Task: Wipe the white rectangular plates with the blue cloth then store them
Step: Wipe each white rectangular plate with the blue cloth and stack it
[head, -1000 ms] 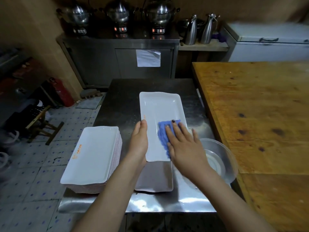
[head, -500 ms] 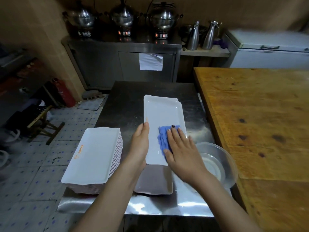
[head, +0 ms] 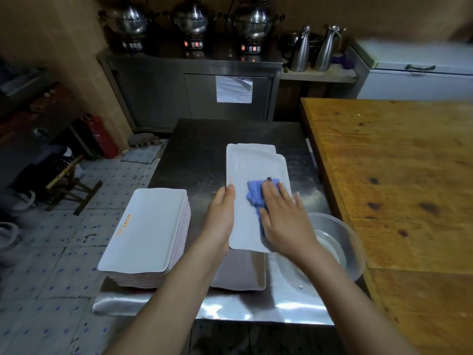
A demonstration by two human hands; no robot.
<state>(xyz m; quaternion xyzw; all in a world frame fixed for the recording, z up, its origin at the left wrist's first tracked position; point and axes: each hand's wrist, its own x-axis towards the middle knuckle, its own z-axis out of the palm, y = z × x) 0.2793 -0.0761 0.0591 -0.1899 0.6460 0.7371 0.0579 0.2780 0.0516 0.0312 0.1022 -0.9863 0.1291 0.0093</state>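
Pressing down flat, the right hand (head: 284,219) had its fingers straight and spread on the blue cloth (head: 256,194), palm down, nothing curled around it. The cloth was bunched under the fingertips and poked out past them on the far and left sides, sitting about midway along the white plate (head: 252,167), towards its right rim.

That plate ran lengthwise away from the person down the middle of the steel bench (head: 202,142). A second plate (head: 256,145) peeked out from under its far end, and a greyish plate (head: 242,274) showed beneath its near end, close to the bench's near edge.

The left hand (head: 221,213) lay along the plate's left rim, fingers straight and together, steadying the edge rather than clutching it. Whether any finger tucked underneath could not be made out. So the two hands bracketed the plate, left on the rim, right on top with the cloth between palm and plate.

Over at the bench's near-left corner stood the stack of plates (head: 147,231), white and rectangular, with orange print on the top one, just beside the left forearm and apart from the plate under the cloth. A metal bowl (head: 341,242) sat at the near-right corner, partly behind the right wrist.
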